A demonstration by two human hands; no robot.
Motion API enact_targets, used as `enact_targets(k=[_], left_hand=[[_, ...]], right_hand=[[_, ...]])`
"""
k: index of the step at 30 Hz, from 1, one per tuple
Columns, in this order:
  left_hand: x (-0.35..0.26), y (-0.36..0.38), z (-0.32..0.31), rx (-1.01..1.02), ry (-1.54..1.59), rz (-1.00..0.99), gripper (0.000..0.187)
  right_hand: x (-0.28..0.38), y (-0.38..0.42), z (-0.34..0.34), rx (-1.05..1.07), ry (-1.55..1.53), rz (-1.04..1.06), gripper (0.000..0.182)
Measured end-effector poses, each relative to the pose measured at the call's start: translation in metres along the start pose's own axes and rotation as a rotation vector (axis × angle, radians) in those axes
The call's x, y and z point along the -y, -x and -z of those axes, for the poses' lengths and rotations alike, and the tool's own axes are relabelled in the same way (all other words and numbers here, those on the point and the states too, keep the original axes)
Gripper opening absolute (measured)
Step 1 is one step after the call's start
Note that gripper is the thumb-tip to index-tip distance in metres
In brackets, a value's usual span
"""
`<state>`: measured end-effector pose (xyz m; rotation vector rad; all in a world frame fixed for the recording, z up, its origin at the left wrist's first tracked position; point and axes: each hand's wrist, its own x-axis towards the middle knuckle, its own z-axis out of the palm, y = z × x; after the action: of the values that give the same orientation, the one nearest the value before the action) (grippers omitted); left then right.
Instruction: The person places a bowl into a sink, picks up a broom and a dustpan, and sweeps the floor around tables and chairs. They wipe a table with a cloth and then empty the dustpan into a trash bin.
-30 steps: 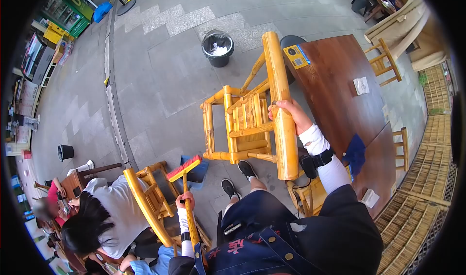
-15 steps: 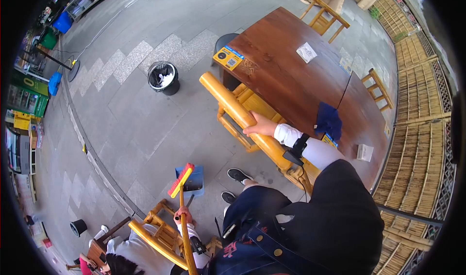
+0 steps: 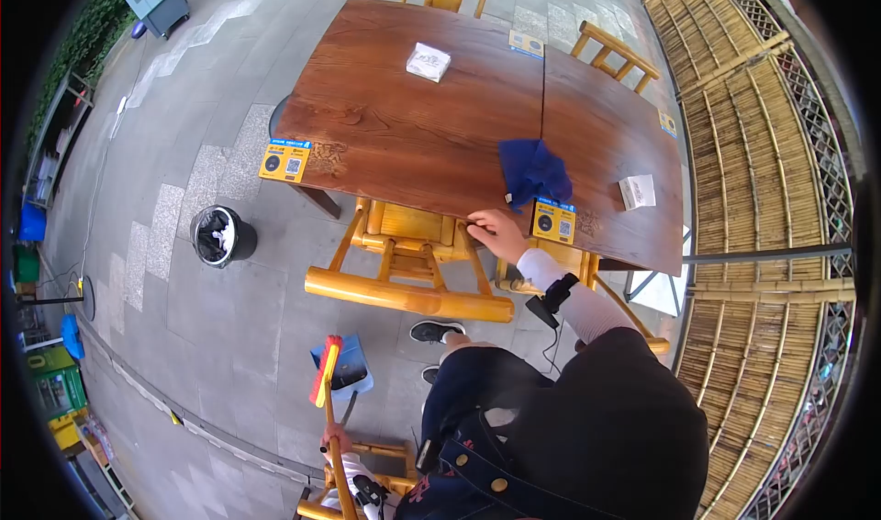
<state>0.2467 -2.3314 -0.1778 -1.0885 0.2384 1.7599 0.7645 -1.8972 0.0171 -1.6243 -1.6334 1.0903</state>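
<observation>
My left hand is wrapped around the wooden handle of a broom, its red-and-yellow head turned upward. Behind the broom head is a blue dustpan, whose grey handle runs toward the same hand. My right hand is at the near edge of a brown wooden table, with fingers curled; what they grip, if anything, I cannot tell. Just left of it, a bamboo chair stands with its seat partly under the table. A dark blue cloth lies crumpled on the tabletop beyond that hand.
Two white packets, one on the left and one on the right, lie on the table among yellow QR cards. A lined trash bin stands on the paving. Other bamboo chairs surround the table. A bamboo fence runs along the right.
My right hand has left the bamboo chair's thick top rail for the table edge. The chair now sits squarely against the table. The view has turned toward the table; my left hand still holds the broom.
</observation>
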Motion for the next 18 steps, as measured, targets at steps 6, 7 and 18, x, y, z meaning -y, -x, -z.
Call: enact_targets(k=[6, 7, 18], left_hand=[[0.091, 0.031, -0.080, -0.085, 0.176, 0.008, 0.011], [0.088, 0.030, -0.079, -0.078, 0.174, -0.015, 0.011], [0.060, 0.040, -0.142, -0.105, 0.339, 0.116, 0.021]], right_hand=[[-0.103, -0.064, 0.127, -0.679, 0.659, -0.106, 0.048], [-0.112, -0.074, 0.121, -0.686, 0.770, -0.206, 0.057], [-0.003, -0.180, -0.106, -0.409, 0.775, 0.132, 0.054]])
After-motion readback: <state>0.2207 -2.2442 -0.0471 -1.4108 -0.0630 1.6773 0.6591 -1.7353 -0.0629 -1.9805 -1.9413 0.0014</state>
